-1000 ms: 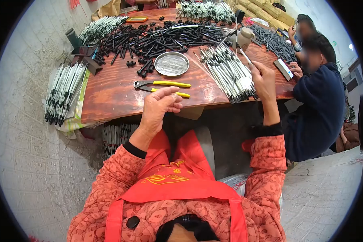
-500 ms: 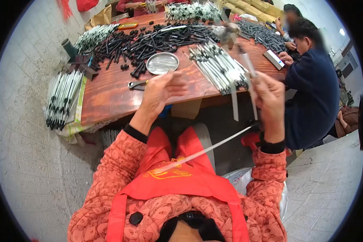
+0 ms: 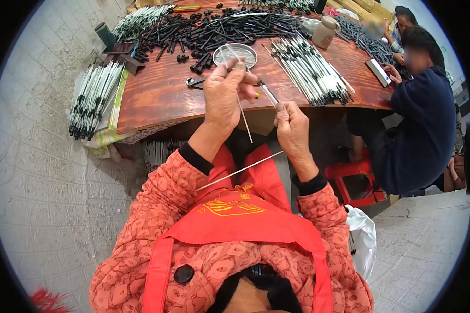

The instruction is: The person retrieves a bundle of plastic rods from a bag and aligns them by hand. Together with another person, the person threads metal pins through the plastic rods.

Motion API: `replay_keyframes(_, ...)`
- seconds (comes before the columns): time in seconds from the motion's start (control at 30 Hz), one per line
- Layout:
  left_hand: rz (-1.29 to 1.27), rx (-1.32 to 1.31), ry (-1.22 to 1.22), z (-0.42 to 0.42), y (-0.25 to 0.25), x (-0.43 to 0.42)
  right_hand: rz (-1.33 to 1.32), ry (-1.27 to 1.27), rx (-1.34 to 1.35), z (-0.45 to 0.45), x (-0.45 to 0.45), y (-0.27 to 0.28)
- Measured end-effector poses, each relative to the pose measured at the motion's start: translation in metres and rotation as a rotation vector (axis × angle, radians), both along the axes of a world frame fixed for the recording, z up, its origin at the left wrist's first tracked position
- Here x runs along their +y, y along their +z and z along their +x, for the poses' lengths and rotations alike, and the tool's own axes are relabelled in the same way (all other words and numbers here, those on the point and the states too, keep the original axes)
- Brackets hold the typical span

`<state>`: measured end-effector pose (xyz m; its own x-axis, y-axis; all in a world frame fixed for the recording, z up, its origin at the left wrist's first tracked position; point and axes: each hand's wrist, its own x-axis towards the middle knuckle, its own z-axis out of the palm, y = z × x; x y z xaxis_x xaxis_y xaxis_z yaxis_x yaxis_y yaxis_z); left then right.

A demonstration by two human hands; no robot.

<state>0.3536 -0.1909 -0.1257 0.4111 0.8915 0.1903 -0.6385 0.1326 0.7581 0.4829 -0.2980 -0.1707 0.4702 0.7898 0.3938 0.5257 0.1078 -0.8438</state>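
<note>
My left hand (image 3: 222, 101) is raised above the near table edge, thumb and fingers pinched together around a thin white strip (image 3: 244, 119) that slants down below them. Close beside it, my right hand (image 3: 293, 128) grips a slim white-and-dark tube (image 3: 269, 94). The tube's dark upper end meets or nearly meets my left fingertips; I cannot tell whether they touch. A long thin white rod (image 3: 240, 171) runs from under my right hand across my red apron (image 3: 235, 208). Behind my left fingers lies a round metal dish (image 3: 250, 53), partly covered.
Black plastic parts (image 3: 203, 34) are heaped across the wooden table (image 3: 156, 96). White-and-black rod bundles lie right (image 3: 310, 73) and left (image 3: 94, 99). Pliers (image 3: 195, 82) rest near the dish. A jar (image 3: 325, 32) stands behind. A person in dark blue (image 3: 423, 125) sits at right, near a red stool (image 3: 354, 177).
My right hand has come left and down with the tube, close to my left hand. The left fingers, apart before, are now pinched on a strip. The whole view has shifted slightly.
</note>
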Motion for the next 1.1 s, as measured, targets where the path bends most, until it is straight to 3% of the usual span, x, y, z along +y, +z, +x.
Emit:
replay_keyframes(0.17,-0.160,-0.083,-0.002,-0.010,0.006,0.001,-0.084,0.254,0.629,-0.003,0.010,-0.010)
replay_keyframes(0.27,-0.134,-0.152,-0.121,-0.019,0.013,0.005,-0.041,0.347,0.633,-0.004,0.018,-0.015)
replay_keyframes(0.37,-0.055,-0.195,-0.145,-0.031,0.035,0.013,-0.085,0.328,0.320,-0.001,0.015,-0.033)
replay_keyframes(0.47,0.005,-0.216,-0.239,-0.039,0.048,0.017,-0.208,0.213,0.430,0.005,0.015,-0.052)
replay_keyframes(0.53,0.041,-0.199,-0.320,-0.041,0.050,0.010,-0.022,-0.016,-0.168,0.017,0.019,-0.034)
replay_keyframes(0.6,0.058,-0.221,-0.402,-0.045,0.048,0.001,0.121,-0.292,-0.522,0.037,0.028,-0.025)
replay_keyframes(0.73,0.013,-0.280,-0.437,-0.066,0.046,-0.019,0.194,-0.226,-0.429,0.045,0.026,-0.033)
replay_keyframes(0.77,0.016,-0.315,-0.450,-0.070,0.046,-0.022,-0.034,-0.206,-0.449,0.032,0.020,-0.037)
replay_keyframes(0.83,0.032,-0.385,-0.405,-0.072,0.049,-0.033,0.200,0.150,-0.514,0.003,0.017,-0.063)
replay_keyframes(0.93,0.160,-0.332,-0.291,-0.068,0.048,-0.038,-0.024,0.735,-0.106,-0.057,-0.003,-0.081)
replay_keyframes(1.0,0.194,-0.184,-0.004,-0.069,0.046,-0.044,-0.402,1.027,-0.134,-0.061,-0.004,-0.045)
replay_keyframes(1.03,0.229,-0.086,0.168,-0.070,0.044,-0.045,-0.273,1.058,-0.260,-0.049,0.003,-0.039)
replay_keyframes(1.1,0.323,0.034,0.408,-0.074,0.031,-0.039,-0.422,1.090,-0.403,-0.004,0.027,-0.004)
